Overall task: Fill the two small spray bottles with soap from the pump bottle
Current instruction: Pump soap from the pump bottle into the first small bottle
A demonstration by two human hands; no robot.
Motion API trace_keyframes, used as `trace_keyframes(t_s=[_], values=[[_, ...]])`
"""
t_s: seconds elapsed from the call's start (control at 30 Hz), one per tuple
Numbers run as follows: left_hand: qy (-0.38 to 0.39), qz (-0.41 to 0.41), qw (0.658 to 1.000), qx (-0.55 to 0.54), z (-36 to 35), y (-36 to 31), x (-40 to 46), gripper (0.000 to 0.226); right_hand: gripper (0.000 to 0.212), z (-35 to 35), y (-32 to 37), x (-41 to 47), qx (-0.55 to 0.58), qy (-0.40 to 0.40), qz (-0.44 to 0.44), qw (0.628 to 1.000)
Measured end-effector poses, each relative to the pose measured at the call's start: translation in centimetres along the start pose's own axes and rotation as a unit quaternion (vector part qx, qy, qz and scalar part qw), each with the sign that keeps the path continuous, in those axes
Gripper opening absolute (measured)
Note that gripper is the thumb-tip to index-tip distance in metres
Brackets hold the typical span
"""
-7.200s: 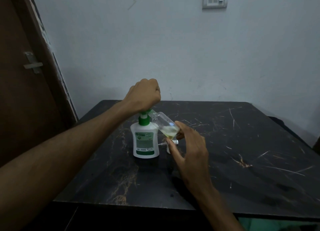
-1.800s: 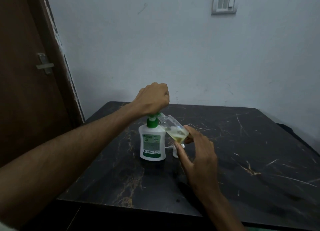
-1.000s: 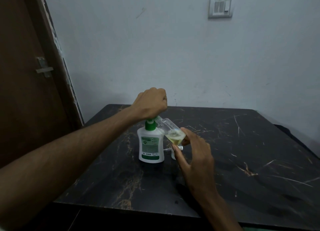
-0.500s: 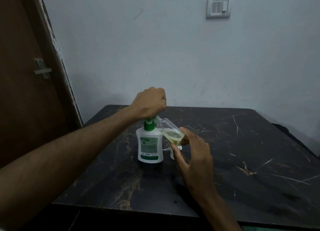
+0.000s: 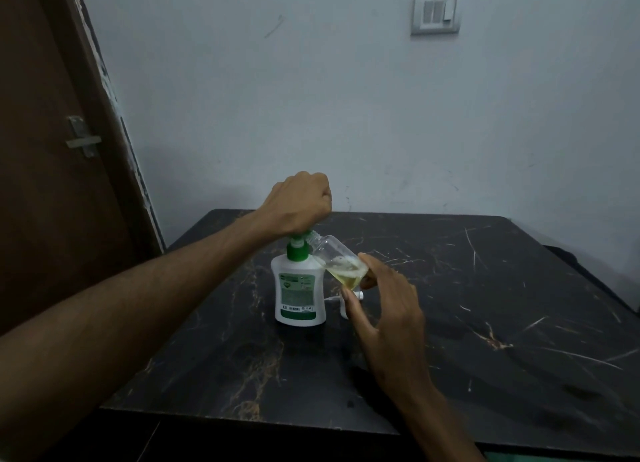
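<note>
- Your left hand (image 5: 299,202) is curled into a fist on top of the green pump head of the white soap pump bottle (image 5: 298,290), which stands upright on the black marble table (image 5: 485,306).
- Your right hand (image 5: 388,309) pinches a clear small spray bottle (image 5: 337,261) by its base, tilted with its open neck up against the pump's nozzle.
- Yellowish soap (image 5: 348,276) is pooled in that bottle's lower end.
- A white spray cap (image 5: 346,302) lies on the table just beside the pump bottle, partly hidden by your right fingers.

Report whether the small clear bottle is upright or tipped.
Tipped: the small clear bottle leans neck-up toward the pump bottle spout, yellowish soap pooled at its low end.
</note>
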State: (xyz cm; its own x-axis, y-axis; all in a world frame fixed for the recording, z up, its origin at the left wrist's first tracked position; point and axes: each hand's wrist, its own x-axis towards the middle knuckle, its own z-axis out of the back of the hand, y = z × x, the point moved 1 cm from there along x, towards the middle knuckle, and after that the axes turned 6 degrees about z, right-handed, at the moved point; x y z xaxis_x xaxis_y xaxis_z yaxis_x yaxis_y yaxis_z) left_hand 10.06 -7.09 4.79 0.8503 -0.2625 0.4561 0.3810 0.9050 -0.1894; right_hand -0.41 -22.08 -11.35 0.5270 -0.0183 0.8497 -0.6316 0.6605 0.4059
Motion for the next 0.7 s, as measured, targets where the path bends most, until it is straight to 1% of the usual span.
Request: trace_keyframes(t_s=[0.2,0.37,0.47,0.63,0.7], values=[[0.000,0.015,1.000,-0.006,-0.4,0.4,-0.1,0.037,0.051,-0.2,0.2,0.2,-0.006,0.010,0.000,1.000],[-0.003,0.023,1.000,-0.003,-0.3,0.3,-0.1,0.029,0.054,-0.3,0.3,1.0,-0.057,0.025,0.002,0.998],[-0.007,0.021,1.000,-0.002,-0.2,0.2,-0.1,0.032,0.054,-0.4,0.2,1.3,-0.087,0.024,0.014,0.996],[-0.010,0.026,1.000,-0.011,-0.5,0.6,0.2,0.029,0.053,-0.7,-0.1,1.3,-0.093,0.022,0.025,0.995],[-0.013,0.028,0.999,-0.013,-0.5,0.6,0.3,0.032,0.052,-0.8,-0.1,1.3,-0.097,0.023,0.025,0.995]])
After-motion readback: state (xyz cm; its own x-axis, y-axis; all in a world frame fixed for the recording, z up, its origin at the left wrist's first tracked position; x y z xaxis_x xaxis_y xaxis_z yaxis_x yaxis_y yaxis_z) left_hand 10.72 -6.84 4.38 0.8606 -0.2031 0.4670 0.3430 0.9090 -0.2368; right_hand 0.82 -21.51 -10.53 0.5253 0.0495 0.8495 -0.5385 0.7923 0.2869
